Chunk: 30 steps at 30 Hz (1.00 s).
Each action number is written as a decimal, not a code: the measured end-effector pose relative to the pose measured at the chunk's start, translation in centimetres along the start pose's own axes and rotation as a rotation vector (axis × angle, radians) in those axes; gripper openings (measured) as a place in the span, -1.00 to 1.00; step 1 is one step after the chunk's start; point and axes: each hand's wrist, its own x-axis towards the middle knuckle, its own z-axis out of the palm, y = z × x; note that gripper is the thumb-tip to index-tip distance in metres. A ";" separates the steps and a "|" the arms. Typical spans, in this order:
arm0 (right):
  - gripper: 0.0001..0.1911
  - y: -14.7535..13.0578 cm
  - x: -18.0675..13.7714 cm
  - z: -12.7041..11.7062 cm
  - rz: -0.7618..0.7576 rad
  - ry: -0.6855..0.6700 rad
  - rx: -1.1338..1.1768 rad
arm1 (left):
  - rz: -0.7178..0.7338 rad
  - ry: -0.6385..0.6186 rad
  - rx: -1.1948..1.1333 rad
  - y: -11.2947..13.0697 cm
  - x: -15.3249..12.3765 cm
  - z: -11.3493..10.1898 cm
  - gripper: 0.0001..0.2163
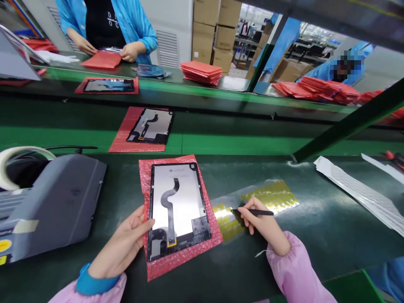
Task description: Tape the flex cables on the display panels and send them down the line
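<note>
A tablet display panel (181, 198) with a dark flex cable lies back side up on a red bubble-wrap sheet (186, 254) in front of me. My left hand (124, 244) rests at the sheet's left edge, thumb on the panel's lower left corner, fingers pressed together. My right hand (263, 223) pinches black tweezers (255, 212), whose tip touches a clear sheet of small yellow tape pieces (274, 195) lying to the right of the panel.
A grey tape dispenser machine (53, 206) stands at my left. White backing strips (356, 189) lie at the right. Another panel on red wrap (148, 126) sits on the green belt. Across the belt, a person in blue handles red sheets (102, 59); red stacks (202, 71) and cardboard boxes stand behind.
</note>
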 end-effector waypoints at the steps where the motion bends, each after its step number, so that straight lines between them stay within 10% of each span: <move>1: -0.52 0.0 0.1 -0.1 0.015 -0.012 0.005 | 0.009 0.006 0.011 0.0 0.1 0.0 -0.32; 8: -0.51 -0.3 0.0 0.3 0.006 0.020 0.030 | 0.101 0.033 0.130 -0.5 0.4 0.1 -0.27; 18: -0.54 0.2 -0.9 0.6 -0.066 0.084 0.143 | 0.697 0.170 0.674 -7.2 -1.5 -2.6 -0.42; 30: -0.66 -1.4 -6.1 12.4 -0.119 -0.117 0.108 | 0.938 0.161 1.229 -8.5 -4.6 -2.0 -0.57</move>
